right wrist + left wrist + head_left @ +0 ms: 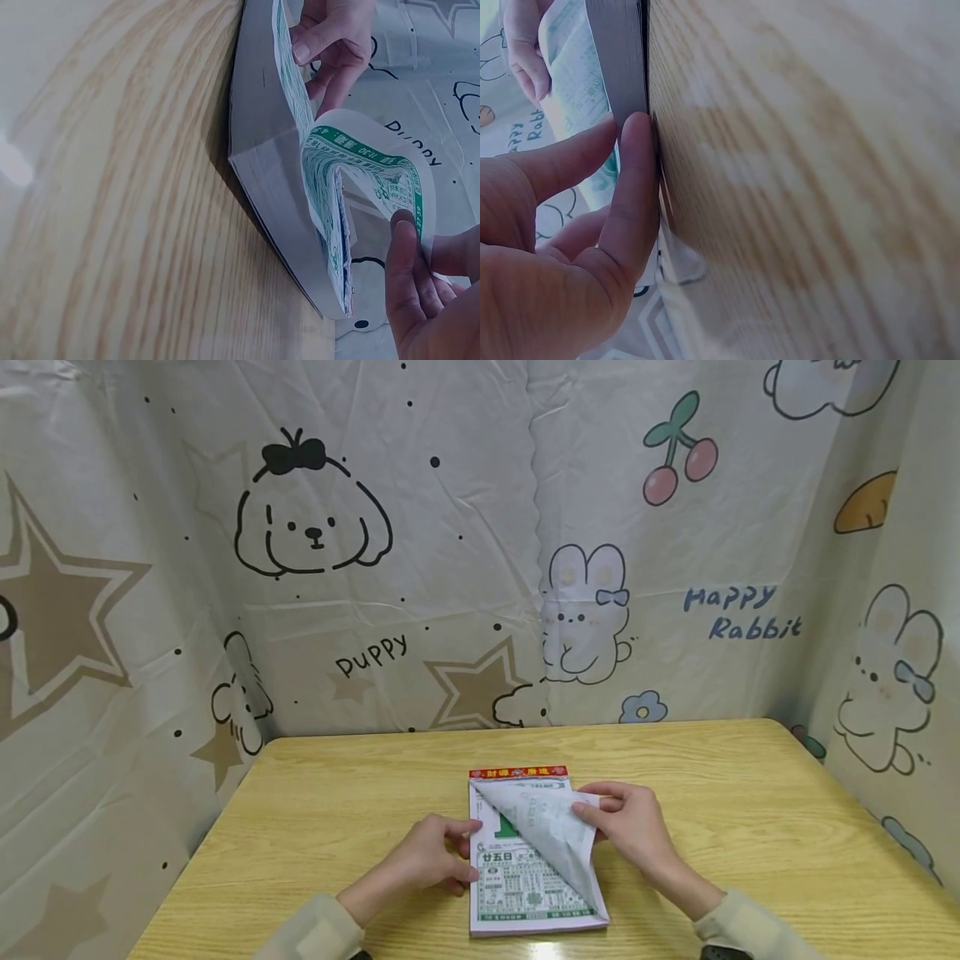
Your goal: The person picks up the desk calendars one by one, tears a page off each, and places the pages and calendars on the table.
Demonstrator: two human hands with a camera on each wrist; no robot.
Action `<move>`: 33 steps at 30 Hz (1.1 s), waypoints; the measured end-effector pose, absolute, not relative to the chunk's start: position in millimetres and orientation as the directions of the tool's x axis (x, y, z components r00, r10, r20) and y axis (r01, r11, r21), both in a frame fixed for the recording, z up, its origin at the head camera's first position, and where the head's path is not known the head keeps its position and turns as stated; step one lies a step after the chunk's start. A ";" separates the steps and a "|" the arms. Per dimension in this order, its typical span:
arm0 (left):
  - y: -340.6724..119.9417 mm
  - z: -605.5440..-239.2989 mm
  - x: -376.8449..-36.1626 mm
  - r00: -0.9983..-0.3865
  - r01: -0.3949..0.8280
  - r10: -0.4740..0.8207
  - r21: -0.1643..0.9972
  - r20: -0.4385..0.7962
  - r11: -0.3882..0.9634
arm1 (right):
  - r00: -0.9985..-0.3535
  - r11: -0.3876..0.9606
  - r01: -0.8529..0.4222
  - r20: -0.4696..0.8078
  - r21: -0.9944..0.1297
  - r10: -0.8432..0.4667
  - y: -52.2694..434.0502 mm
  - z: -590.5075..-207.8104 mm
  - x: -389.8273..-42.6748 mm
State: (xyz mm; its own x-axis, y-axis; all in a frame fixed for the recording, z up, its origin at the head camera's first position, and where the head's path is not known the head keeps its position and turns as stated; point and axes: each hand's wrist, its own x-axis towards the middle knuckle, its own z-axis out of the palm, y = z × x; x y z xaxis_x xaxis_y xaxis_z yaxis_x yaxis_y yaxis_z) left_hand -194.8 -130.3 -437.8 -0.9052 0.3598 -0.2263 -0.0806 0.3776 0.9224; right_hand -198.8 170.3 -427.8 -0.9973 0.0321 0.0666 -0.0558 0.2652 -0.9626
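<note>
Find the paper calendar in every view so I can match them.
Head: calendar, lower middle, slightly right of center.
Left wrist: calendar, seen edge-on, upper left.
Right wrist: calendar, just right of center, reaching the top edge.
Shared landmark: the wooden table, right of the calendar in the left wrist picture, left of it in the right.

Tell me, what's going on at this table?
A person is handling a thick paper calendar pad that lies on a wooden table. The left hand holds the pad's left edge. The right hand pinches the lifted sheet, which is folded over diagonally, showing its pale underside. Beneath it, a green-printed page is partly exposed.
</note>
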 end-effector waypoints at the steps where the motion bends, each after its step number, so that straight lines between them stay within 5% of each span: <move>1: -130.1 -437.6 -195.0 -0.905 -0.085 0.358 0.922 -0.230 0.378 | -0.997 0.269 -0.054 0.066 -0.962 0.034 170.6 -427.6 -198.6; 33: -126.8 -437.1 -196.6 -0.910 -0.121 0.313 0.896 -0.272 0.427 | -0.997 0.308 -0.023 0.043 -0.951 0.060 182.3 -427.0 -195.1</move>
